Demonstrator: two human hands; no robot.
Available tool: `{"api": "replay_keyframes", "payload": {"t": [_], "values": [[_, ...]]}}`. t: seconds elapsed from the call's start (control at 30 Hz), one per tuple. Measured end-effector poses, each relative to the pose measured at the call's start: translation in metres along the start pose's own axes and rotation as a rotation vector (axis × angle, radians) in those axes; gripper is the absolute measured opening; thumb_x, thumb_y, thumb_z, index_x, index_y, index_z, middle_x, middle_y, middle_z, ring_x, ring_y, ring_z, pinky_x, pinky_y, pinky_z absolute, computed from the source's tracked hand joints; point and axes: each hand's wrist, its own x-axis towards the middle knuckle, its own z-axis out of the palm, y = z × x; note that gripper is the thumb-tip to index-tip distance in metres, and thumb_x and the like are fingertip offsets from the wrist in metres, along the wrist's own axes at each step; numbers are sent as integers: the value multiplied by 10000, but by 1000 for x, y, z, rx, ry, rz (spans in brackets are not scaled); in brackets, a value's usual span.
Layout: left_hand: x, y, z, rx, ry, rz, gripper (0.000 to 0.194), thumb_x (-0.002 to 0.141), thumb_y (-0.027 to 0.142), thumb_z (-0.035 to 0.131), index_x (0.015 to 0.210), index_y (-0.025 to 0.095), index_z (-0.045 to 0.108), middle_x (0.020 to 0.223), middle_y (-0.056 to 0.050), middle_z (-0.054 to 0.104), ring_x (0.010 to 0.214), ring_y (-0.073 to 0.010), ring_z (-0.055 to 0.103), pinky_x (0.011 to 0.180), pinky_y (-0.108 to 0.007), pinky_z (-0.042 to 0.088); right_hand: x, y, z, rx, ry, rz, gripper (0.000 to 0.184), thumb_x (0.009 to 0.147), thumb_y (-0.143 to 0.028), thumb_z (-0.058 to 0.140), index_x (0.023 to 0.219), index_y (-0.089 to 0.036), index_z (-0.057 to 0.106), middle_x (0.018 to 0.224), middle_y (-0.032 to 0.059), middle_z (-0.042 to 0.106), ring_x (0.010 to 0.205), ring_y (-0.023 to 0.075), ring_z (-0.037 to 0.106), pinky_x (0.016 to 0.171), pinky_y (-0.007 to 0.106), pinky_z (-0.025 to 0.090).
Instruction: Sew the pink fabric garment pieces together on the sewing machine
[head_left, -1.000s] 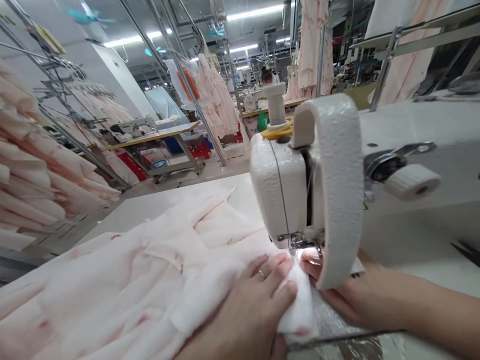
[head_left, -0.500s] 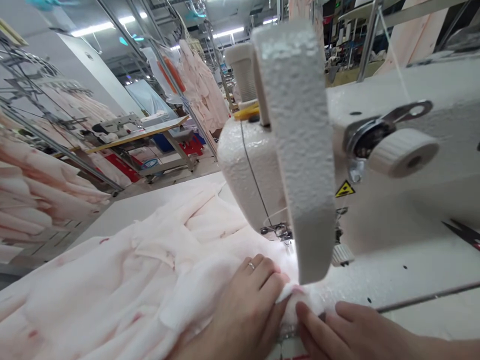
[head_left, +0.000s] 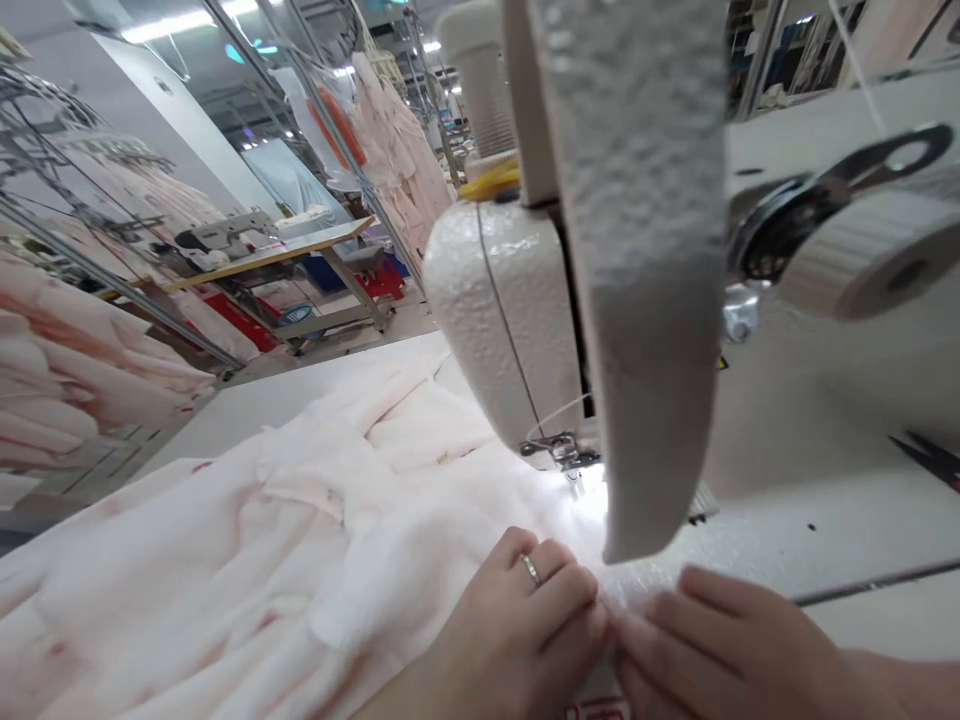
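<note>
Pale pink fabric with small red marks lies in loose folds to the left of the sewing machine and runs under its lit needle area. My left hand, with a ring on one finger, is closed on the fabric's edge just in front of the presser foot. Close beside it, my right hand has its fingers curled together at the same edge; they are slightly blurred. The fingertips of both hands nearly meet, and the pinched cloth between them is mostly hidden.
Dark-bladed snips lie on the machine bed at the right. A large round knob sticks out of the machine. Beyond are racks of pink garments and another sewing table.
My hands have come together at the fabric edge, the left fingers curling in more tightly. The view has moved closer to the machine head.
</note>
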Motion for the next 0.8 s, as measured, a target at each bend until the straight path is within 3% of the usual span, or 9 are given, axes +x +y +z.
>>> {"api": "replay_keyframes", "payload": {"t": [0.13,0.27,0.33,0.5,0.63,0.8], "values": [[-3,7,3,109,34,5,309,885,111,298,682,142,529,644,8,532,586,-118,436,539,-301,290,4,9,5,44,86,-7,391,825,11,276,687,-132,613,735,47,658,760,191,592,719,336,462],[-11,9,6,184,72,-1,182,849,106,403,781,149,566,727,4,566,682,-125,492,577,-289,353,0,12,13,43,25,-62,398,825,16,269,676,-128,608,707,61,646,717,190,598,604,299,474],[-12,6,5,191,29,19,205,855,85,388,787,154,568,762,2,583,730,-128,507,610,-288,376,0,14,13,37,30,-48,411,826,21,257,668,-129,605,690,62,640,704,186,597,582,293,472],[-6,-7,-5,217,-77,41,219,880,132,350,897,153,567,788,-6,592,716,-136,509,654,-311,403,12,21,4,21,-52,-26,371,809,5,304,700,-153,622,698,59,627,710,170,578,623,286,479],[2,-21,-14,156,-173,10,217,873,147,378,1016,122,539,947,-48,600,854,-180,500,789,-371,379,23,28,-5,26,-122,3,377,799,-28,291,652,-160,611,704,64,616,737,188,571,715,348,469],[7,-40,-11,136,-150,23,240,879,183,393,1085,135,506,969,-48,600,896,-187,494,786,-347,356,25,38,1,85,-27,101,261,770,-79,368,691,-136,610,880,126,634,870,229,563,772,372,451]]}}
